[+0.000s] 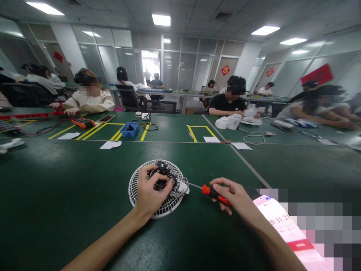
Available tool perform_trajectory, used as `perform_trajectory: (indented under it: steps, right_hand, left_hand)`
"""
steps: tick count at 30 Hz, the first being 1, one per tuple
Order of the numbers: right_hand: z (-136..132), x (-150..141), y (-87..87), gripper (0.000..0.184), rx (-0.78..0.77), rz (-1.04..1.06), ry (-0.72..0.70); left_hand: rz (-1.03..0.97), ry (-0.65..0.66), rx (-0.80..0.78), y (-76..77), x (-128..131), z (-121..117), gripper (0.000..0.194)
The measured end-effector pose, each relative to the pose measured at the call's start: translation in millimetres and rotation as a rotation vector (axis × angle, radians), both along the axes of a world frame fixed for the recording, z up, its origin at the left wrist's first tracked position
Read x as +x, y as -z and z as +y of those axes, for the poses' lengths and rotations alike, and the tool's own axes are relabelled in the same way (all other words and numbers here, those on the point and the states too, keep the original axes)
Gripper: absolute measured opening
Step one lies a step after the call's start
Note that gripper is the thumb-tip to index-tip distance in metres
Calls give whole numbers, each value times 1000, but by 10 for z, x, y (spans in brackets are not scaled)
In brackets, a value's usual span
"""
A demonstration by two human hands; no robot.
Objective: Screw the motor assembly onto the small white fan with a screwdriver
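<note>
Bare forearms lead over a green tabletop. The left hand, half-curled, grips a black mechanism on a round white plastic grille; the right hand wraps a red-and-black screwdriver, tip at the mechanism. Exposed workings suggest unfinished work; screw state is unclear.

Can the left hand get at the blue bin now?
Probably not readily: the left hand holds the dark mechanism on the white grille; the blue bin sits well forward, past the table seam.
</note>
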State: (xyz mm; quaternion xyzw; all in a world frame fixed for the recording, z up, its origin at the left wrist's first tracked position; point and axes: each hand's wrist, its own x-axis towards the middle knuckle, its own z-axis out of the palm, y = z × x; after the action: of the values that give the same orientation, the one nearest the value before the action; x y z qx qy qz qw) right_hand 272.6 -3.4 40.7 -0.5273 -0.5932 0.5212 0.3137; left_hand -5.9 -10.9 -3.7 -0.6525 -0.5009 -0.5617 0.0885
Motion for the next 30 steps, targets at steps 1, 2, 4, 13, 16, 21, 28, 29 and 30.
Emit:
perform_trajectory:
  steps: [1,2,4,13,16,21,28,29,30]
  right_hand:
    - [2,11,1,50,30,7,10]
    - [4,22,-2,49,58,16,23]
    - [4,38,-15,45,109,39,64]
    - [12,88,-48,38,289,35,104]
    - [4,54,-70,40,221,39,59]
    - [-13,7,-73,55,44,49,37]
    - [-11,59,-86,40,193,28,48]
    - [-7,71,-85,40,216,31,52]
    - [-3,84,-83,39,240,30,55]
  left_hand:
    - [1,0,1,-3,1,-1,10]
    - [1,-1,3,-6,1,-2,10]
    - [0,-2,5,-10,1,-5,10]
    - [4,-7,4,-4,-4,-5,11]
    - [2,-8,8,-3,-3,-1,10]
    - [0,-8,12,-1,-1,-3,10]
    - [8,-16,16,-2,0,-3,9]
    - [10,-17,19,-3,-1,-3,10]
    - [12,-17,21,-5,-2,-4,10]
